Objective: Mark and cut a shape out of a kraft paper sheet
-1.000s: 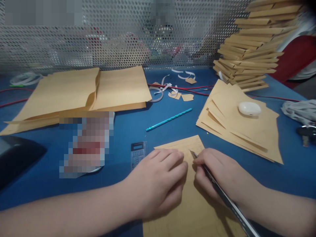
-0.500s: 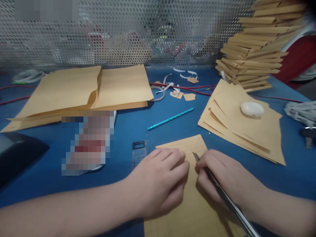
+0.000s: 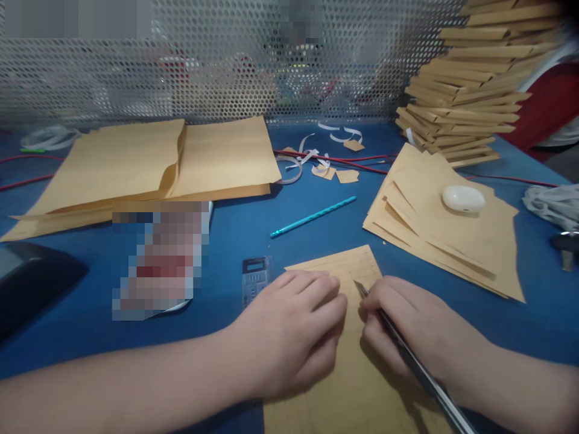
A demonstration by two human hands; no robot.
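Note:
A sheet of brown kraft paper (image 3: 312,416) with faint lines lies in front of me, its top corners past my hands. My left hand (image 3: 294,337) rests on it with curled fingers close together; their tips and anything under them are hidden. A clear plastic stencil ruler (image 3: 256,280) sits along the paper's left side, partly covered by this hand. My right hand (image 3: 402,325) grips a slim metal craft knife (image 3: 414,364) near its pointed blade. The blade's tip is over the paper, right of my left fingers; whether it touches I cannot tell.
Behind are folded kraft sheets (image 3: 221,160), a blurred-out phone-like object (image 3: 165,259), a teal pencil (image 3: 313,217) and paper scraps (image 3: 347,176). To the right are kraft pieces (image 3: 429,241) under a white earbud case (image 3: 463,199), and a tall envelope stack (image 3: 461,108). Perforated metal (image 3: 203,60) closes the back.
The view has shifted slightly. Between my hands the gap has barely changed, and the knife's tip has drawn a little toward me over the paper.

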